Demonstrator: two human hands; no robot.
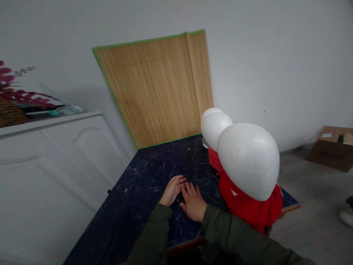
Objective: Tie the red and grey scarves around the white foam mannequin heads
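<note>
Table [132,198] is stretching left to its long edge beside the cabinet [60,184], and forward to the mat [157,95]. The left hand [171,190] and right hand [193,204] are lying unclenched over its near part, fingers extended, tips overlapping in view. White domes [249,158] and red cloth [242,206] are lining the right side, leaving marbled room between hands and mat.

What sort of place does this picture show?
Indoors, probably a room in a home or small studio: a white panelled cabinet topped with pink flowers, a dark marbled table, and white head-shaped forms above red cloth.
</note>
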